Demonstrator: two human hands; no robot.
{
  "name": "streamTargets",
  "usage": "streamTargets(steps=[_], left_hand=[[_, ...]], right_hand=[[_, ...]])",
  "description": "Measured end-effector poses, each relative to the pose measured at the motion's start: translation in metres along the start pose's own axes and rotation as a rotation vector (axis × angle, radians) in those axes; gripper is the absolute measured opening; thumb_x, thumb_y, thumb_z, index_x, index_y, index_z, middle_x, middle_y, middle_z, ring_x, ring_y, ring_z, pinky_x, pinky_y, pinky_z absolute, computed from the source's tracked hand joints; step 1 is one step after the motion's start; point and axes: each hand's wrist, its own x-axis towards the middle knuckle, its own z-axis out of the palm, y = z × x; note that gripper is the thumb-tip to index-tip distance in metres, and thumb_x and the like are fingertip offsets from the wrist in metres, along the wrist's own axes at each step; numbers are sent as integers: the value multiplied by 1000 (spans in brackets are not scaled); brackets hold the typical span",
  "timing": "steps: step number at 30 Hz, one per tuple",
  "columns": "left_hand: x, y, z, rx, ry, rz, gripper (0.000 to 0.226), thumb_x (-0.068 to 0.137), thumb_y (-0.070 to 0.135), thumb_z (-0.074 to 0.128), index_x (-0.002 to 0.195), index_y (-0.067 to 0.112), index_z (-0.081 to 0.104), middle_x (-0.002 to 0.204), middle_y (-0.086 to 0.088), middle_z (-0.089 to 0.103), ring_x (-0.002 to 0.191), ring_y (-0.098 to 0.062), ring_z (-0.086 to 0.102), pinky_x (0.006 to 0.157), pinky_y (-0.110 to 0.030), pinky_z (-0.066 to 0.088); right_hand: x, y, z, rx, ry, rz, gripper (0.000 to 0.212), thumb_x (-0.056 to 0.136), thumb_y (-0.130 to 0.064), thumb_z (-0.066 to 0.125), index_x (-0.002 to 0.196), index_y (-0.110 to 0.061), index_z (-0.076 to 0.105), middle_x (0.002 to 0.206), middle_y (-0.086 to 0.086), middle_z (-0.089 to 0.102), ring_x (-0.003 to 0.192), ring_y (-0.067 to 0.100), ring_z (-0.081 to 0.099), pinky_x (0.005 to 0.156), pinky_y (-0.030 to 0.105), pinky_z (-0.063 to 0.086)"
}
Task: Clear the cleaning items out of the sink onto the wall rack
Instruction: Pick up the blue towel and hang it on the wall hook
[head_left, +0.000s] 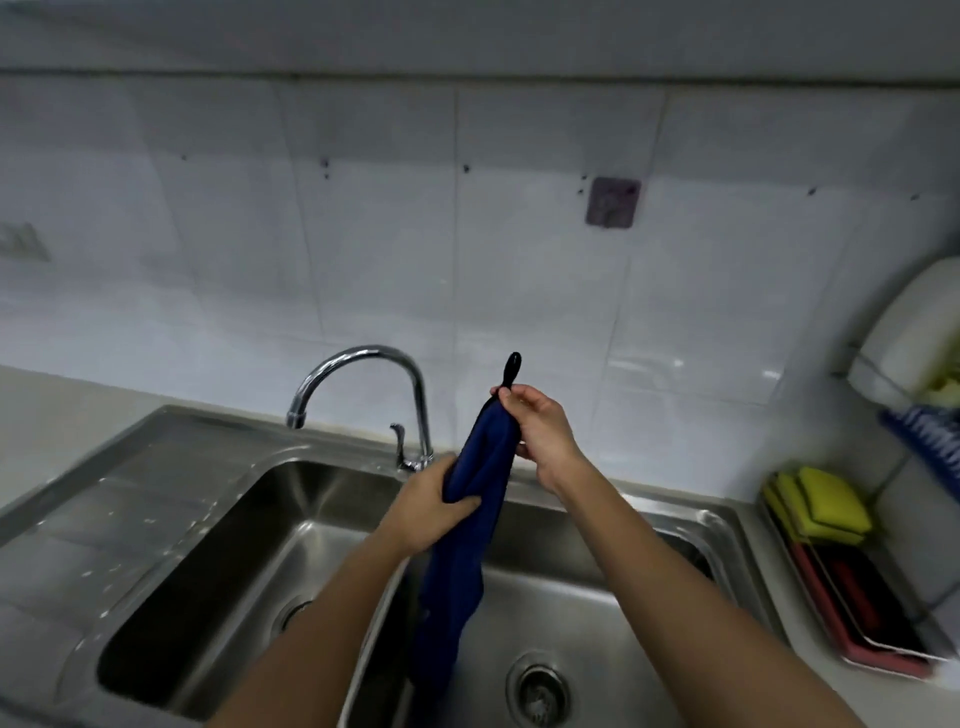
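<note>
A dark blue cloth (457, 582) with a black hanging loop at its top hangs over the divider of the steel double sink (249, 499). My right hand (540, 431) pinches the cloth's top corner just below the loop. Lower down, my left hand (431, 509) is closed around the cloth's middle. The cloth's bottom end dangles into the sink. A grey square wall hook (612, 201) is stuck on the tiles above and to the right. At the right edge a wire wall rack (883, 384) holds a blue brush (924, 436).
A chrome gooseneck faucet (363, 395) stands behind the sink, just left of my hands. Yellow-green sponges (826, 506) sit in a red tray (857, 644) on the counter at right. A white container (919, 327) rests on the rack. Both basins show drains.
</note>
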Motion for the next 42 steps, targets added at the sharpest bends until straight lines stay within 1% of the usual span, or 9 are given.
streamTargets(steps=[5,7,13,20,30,34,36,39,42], left_hand=[[40,54,9,-72,5,116,24,85,41,66,99,22,63,95,0,73,88,-18,70,76,-37,58],[59,77,8,-84,44,162,18,88,36,63,90,18,62,87,-5,71,81,-20,68,68,-34,53],[99,131,-3,-111,94,296,15,93,28,59,78,27,60,72,8,62,58,5,57,52,-7,40],[130,144,-7,-90,140,344,18,95,31,56,76,33,59,71,13,62,58,7,58,52,-5,41],[147,131,-13,-55,139,320,13,94,36,55,84,32,61,79,11,66,70,-5,62,60,-10,47],[153,121,-11,-13,131,278,21,94,38,54,93,20,65,83,4,69,75,-13,66,66,-22,52],[155,111,-8,9,115,251,24,93,40,55,97,18,66,87,1,71,80,-17,68,70,-29,55],[151,91,-4,10,84,205,24,91,40,58,99,19,66,89,1,72,82,-15,68,72,-28,55],[149,68,-10,38,118,164,17,90,35,61,92,19,66,88,-1,71,78,-14,66,66,-21,51]], right_hand=[[27,-69,-48,-117,288,-268,22,90,-28,61,103,-12,69,96,1,71,89,20,65,85,34,51],[37,-96,-68,-161,396,-313,23,92,-29,57,103,-14,69,97,0,68,90,19,62,80,30,50],[69,-149,-105,-164,457,-333,30,91,-36,55,90,-9,68,81,1,58,72,14,49,58,22,36],[109,-169,-109,-223,405,-359,18,78,-40,72,83,-24,69,77,-14,63,73,3,55,65,16,43],[144,-159,-103,-213,469,-331,34,82,-35,67,85,-1,70,69,2,56,60,14,46,53,23,36],[151,-147,-102,-220,476,-315,32,84,-38,65,70,-9,67,65,-2,54,59,12,45,56,23,37],[149,-136,-104,-217,464,-318,41,88,-39,60,55,-15,50,59,-6,48,57,10,42,55,22,34],[141,-113,-110,-197,326,-286,38,93,-44,49,69,-15,54,67,-1,54,64,12,48,60,23,37],[124,-85,-123,-233,121,-180,40,93,-49,49,92,-15,68,86,-7,67,76,7,61,61,9,48]])
